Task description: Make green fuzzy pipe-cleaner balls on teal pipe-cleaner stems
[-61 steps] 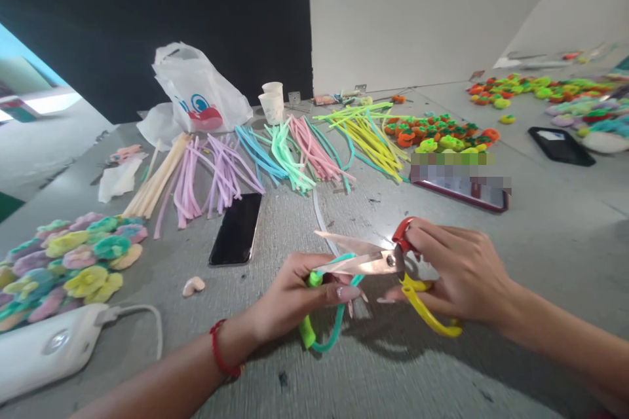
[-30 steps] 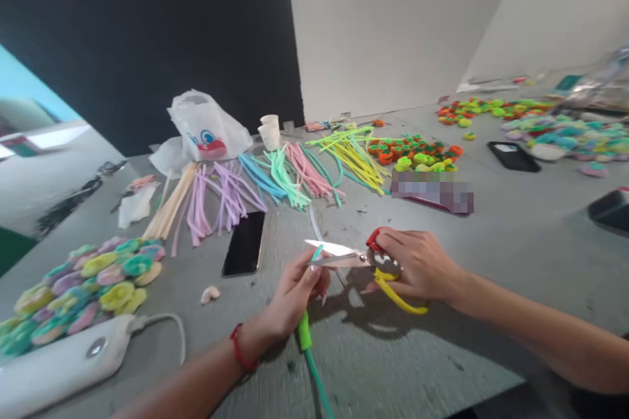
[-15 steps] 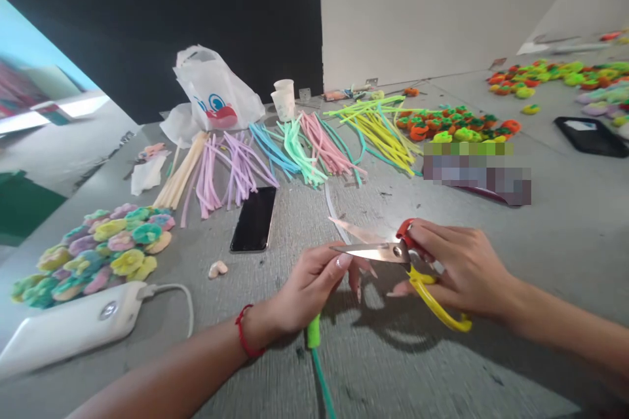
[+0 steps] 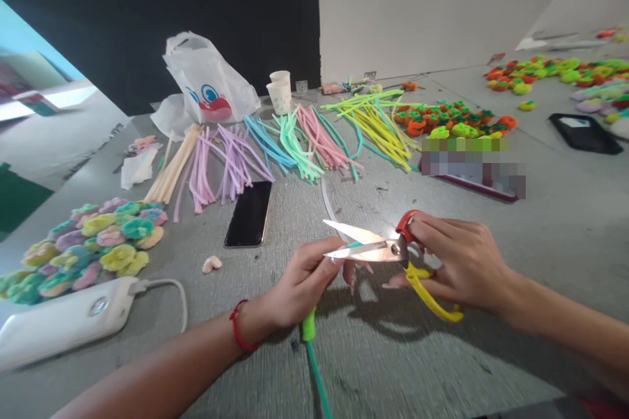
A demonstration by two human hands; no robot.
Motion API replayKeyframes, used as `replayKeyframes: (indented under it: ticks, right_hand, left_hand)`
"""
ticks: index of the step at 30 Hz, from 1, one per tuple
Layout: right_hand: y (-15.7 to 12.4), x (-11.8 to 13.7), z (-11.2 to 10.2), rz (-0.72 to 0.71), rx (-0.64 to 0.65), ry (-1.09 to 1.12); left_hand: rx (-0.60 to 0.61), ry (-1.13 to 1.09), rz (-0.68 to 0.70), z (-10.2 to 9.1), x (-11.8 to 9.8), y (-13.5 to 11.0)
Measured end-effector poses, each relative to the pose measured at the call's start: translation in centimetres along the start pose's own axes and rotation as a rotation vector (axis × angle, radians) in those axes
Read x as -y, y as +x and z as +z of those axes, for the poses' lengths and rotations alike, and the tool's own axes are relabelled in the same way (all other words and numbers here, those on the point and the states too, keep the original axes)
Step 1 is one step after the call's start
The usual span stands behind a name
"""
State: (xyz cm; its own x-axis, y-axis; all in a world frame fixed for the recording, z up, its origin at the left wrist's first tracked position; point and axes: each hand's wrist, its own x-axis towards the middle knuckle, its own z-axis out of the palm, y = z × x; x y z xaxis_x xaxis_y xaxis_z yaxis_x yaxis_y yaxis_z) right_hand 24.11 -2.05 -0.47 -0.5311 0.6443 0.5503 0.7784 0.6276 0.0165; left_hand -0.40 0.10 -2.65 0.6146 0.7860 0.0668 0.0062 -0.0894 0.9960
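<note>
My left hand (image 4: 299, 288) is closed in a pinch on a teal pipe cleaner (image 4: 317, 376) with a bright green sleeve (image 4: 308, 326); the stem hangs down from my palm toward the near edge. Its tip pokes up between the blades of the scissors (image 4: 363, 247). My right hand (image 4: 459, 262) grips the scissors by their red and yellow handles (image 4: 425, 288), with the blades apart and pointing left over the grey table (image 4: 393, 353).
Bundles of coloured pipe cleaners (image 4: 275, 144) lie across the middle. A black phone (image 4: 248, 213) lies before them. Fuzzy flowers (image 4: 88, 242) and a white power bank (image 4: 61, 321) sit left. Orange and green pieces (image 4: 452, 121), a plastic bag (image 4: 206, 82), paper cups (image 4: 280, 93) and a second phone (image 4: 584, 133) stand farther back.
The looped teal pipe cleaner has been drawn out straight and now hangs below my left hand. The scissors stay at its tip, blades slightly open.
</note>
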Motion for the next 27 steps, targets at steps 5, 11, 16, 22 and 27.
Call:
replayKeyframes:
  ticks: [5, 11, 16, 22, 27]
  right_hand:
    - [-0.15, 0.00, 0.07, 0.013, 0.000, -0.025]
    - [0.17, 0.10, -0.16, -0.002, -0.007, -0.012]
    - [0.22, 0.09, -0.22, -0.006, 0.002, -0.020]
    - [0.16, -0.06, -0.19, -0.029, 0.012, -0.027]
    - [0.16, -0.05, -0.18, -0.020, 0.026, -0.015]
  left_hand:
    - [0.019, -0.006, 0.023, 0.09, -0.34, 0.04]
    - [0.032, 0.007, 0.045, 0.02, -0.23, 0.01]
    - [0.030, 0.021, 0.025, -0.02, -0.15, 0.00]
    - [0.025, -0.015, 0.103, -0.05, 0.29, 0.08]
    - [0.039, -0.029, 0.124, -0.10, 0.59, 0.09]
